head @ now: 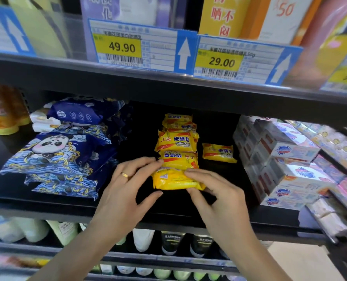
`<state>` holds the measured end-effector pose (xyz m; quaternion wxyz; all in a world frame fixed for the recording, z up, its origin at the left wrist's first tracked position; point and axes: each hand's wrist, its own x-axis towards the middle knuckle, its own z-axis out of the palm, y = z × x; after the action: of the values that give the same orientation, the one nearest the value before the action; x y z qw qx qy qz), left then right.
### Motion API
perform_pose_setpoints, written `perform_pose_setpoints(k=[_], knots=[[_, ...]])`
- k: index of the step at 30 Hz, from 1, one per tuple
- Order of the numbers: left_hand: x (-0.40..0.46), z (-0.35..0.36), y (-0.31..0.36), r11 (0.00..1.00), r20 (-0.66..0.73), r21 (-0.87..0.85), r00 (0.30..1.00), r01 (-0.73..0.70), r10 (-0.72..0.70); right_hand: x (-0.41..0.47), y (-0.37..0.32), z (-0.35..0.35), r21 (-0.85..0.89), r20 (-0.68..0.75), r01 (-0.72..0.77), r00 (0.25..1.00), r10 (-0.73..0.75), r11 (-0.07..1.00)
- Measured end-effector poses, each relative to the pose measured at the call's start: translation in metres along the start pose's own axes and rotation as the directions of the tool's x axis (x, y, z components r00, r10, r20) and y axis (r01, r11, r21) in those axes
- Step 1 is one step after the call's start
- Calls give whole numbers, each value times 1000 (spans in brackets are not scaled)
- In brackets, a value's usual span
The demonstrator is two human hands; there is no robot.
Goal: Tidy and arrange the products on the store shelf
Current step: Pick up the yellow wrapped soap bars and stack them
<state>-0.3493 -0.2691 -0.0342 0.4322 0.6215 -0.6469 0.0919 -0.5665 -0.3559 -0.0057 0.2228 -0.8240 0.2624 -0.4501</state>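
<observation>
On the middle shelf (128, 207) of a dark store rack, two bare hands meet at a yellow soap packet (176, 179) lying at the near end of a row of yellow sulfur soap packets (177, 138). The left hand (126, 189), wearing a gold ring (125, 175), is spread fairly wide, its fingertips touching the packet's upper left corner and its thumb stretched out below, just short of the wrapper. The right hand (215, 195) pinches the packet's right end between curled fingers on top and the thumb beneath. One more single yellow packet (218, 153) lies apart to the right of the row. To the left, well clear of the hands, blue panda-print packs (57, 159) lie stacked and slanted; to the right, white boxed soaps (286, 169) are stacked along the shelf's side. Bare black shelf shows between the row and both neighbouring stacks, and in front up to the shelf's front edge. Overhead, price tags (144, 47) reading 49.90 and 29.00 hang on the upper shelf's lip. Bottles (172, 242) stand on the shelf below.
</observation>
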Motion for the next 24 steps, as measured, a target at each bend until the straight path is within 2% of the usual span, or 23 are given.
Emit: perform_pose_setpoints(k=[4, 13, 16, 20, 24], knots=[[-2, 0, -1, 993, -70, 26, 991, -112, 113, -11, 0, 10, 38, 30, 40, 999, -41, 998], [-3, 1, -2, 989, -87, -86, 990, -121, 114, -12, 14, 10, 49, 165, -33, 986, 24, 998], [-4, 0, -1, 989, -39, -136, 998, -59, 54, -9, 15, 12, 119, 164, -56, 986, 36, 991], [1, -4, -2, 962, 64, -263, 996, 72, -57, -2, 11, 10, 254, 242, -202, 960, 140, 946], [5, -8, -2, 902, 191, -361, 965, 239, -179, 0, 11, 10, 276, 284, -335, 924, 257, 901]])
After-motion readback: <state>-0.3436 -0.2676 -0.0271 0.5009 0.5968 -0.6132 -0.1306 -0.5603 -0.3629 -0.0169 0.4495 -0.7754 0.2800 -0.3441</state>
